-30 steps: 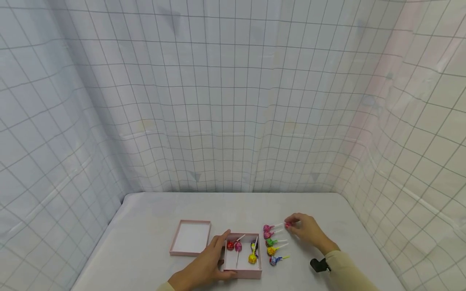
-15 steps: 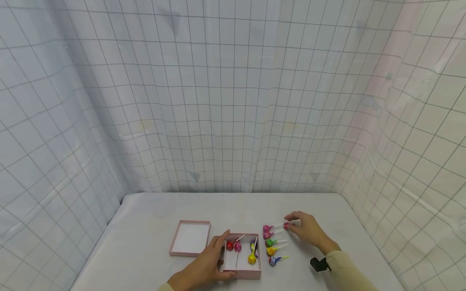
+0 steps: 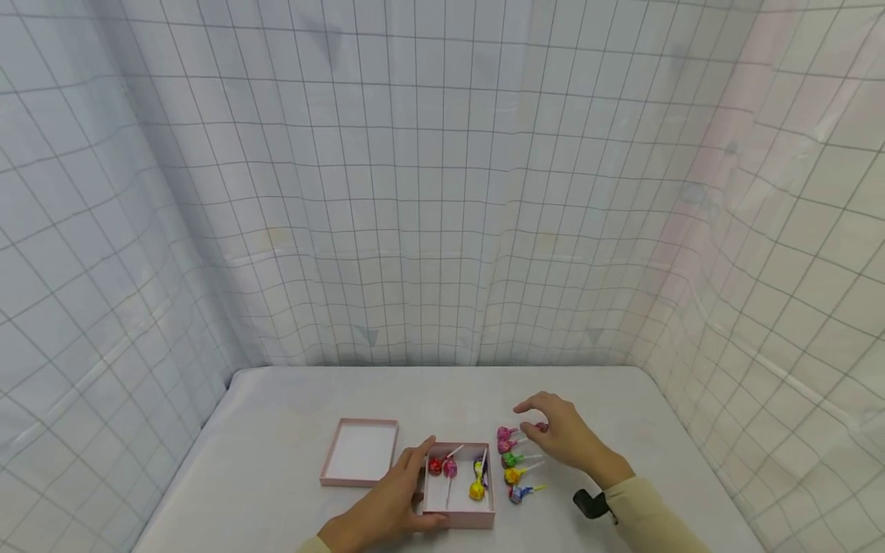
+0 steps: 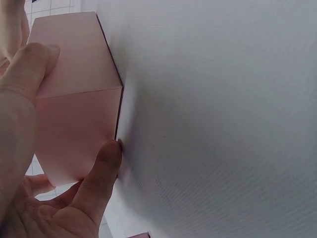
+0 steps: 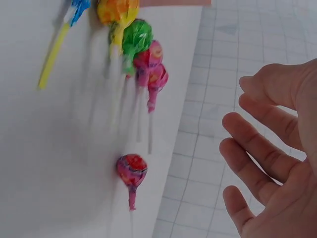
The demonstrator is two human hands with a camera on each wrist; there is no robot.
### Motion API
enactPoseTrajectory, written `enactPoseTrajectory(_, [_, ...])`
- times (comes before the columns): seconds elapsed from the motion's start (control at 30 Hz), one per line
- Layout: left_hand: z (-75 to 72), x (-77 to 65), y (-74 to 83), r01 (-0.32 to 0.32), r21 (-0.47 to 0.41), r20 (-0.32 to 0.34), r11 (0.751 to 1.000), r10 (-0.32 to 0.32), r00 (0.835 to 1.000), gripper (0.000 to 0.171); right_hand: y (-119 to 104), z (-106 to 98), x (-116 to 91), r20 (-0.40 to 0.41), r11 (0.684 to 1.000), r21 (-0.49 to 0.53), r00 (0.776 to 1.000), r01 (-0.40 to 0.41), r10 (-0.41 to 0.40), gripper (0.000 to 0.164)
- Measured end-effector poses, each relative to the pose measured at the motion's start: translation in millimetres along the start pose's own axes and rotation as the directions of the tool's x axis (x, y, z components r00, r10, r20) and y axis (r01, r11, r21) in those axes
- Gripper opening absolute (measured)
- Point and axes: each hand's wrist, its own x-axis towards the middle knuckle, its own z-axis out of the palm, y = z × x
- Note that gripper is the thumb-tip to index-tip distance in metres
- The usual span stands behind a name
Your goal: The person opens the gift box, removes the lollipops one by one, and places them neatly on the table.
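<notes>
My left hand (image 3: 387, 499) grips a pink open box (image 3: 459, 521), thumb on its near wall and fingers along its left side. In the box lie a red lollipop (image 3: 435, 466), a pink one (image 3: 451, 468), a yellow one (image 3: 477, 490) and a dark purple one, partly covered. My right hand (image 3: 570, 438) hovers with fingers apart and nothing in them, over the far end of a lollipop row. Nearest it are two pink lollipops (image 5: 157, 79) and a separate red-and-pink lollipop (image 5: 132, 169), which lies right of the row, partly hidden by the hand in the head view.
Nearer along the row lie a green lollipop (image 3: 512, 460), a yellow-orange one (image 3: 513, 476) and a blue one (image 3: 515, 494) with a yellow stick. A shallow pink lid (image 3: 359, 482) with a white inside lies left of the box. Gridded white curtains (image 3: 442, 230) enclose the white table (image 3: 290, 399).
My right hand has let go of the red-and-pink lollipop and moved left, over the far end of the row. The left hand stays on the box.
</notes>
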Motion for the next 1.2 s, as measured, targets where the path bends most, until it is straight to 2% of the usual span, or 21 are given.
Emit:
enactPoseTrajectory(0.13, [-0.5,0.5,0.6,-0.001,0.004,-0.001,1.0,0.001,1.0,0.134,-19.8,1.6,7.2,0.075,0.996,0.014,0.993,0.091,-0.092,0.029])
enactPoseTrajectory(0.27, [-0.3,-0.4,-0.2,-0.017,-0.001,-0.004,1.0,0.017,1.0,0.132,-39.5,6.9,15.9,0.181,0.987,0.047,0.97,0.154,-0.16,0.027])
enactPoseTrajectory(0.37, [0.4,-2.1,-2.2,-0.04,-0.019,-0.008,0.999,0.039,0.999,0.129,-54.7,12.1,23.1,0.28,0.98,0.1,0.941,0.17,-0.192,0.026])
enactPoseTrajectory(0.5, [0.8,-4.4,-5.8,-0.082,-0.054,-0.015,0.995,0.082,0.997,0.127,-73.3,20.6,33.3,0.401,0.972,0.159,0.889,0.172,-0.223,0.028])
enactPoseTrajectory(0.67, [0.4,-5.7,-8.5,-0.134,-0.094,-0.018,0.987,0.133,0.991,0.126,-93.2,34.6,44.7,0.515,0.98,0.081,0.834,0.182,-0.197,0.035])
enactPoseTrajectory(0.8, [0.0,-6.4,-8.0,-0.167,-0.104,-0.028,0.98,0.165,0.986,0.126,-103.5,48.3,52.7,0.572,0.97,0.025,0.793,0.241,-0.212,0.038])
enactPoseTrajectory(0.93, [-0.6,-6.8,-6.7,-0.181,-0.104,-0.038,0.978,0.178,0.983,0.126,-109.1,59.5,58.7,0.619,0.959,0.034,0.748,0.282,-0.241,0.031])
enactPoseTrajectory(1.03, [-0.9,-7.0,-6.0,-0.174,-0.083,-0.041,0.981,0.172,0.984,0.126,-109.6,66.1,60.9,0.642,0.958,0.032,0.729,0.286,-0.239,0.029])
enactPoseTrajectory(1.2, [-0.2,-8.1,-4.6,-0.166,-0.044,-0.045,0.985,0.164,0.985,0.126,-108.0,75.7,60.9,0.659,0.952,0.028,0.71,0.306,-0.248,0.03])
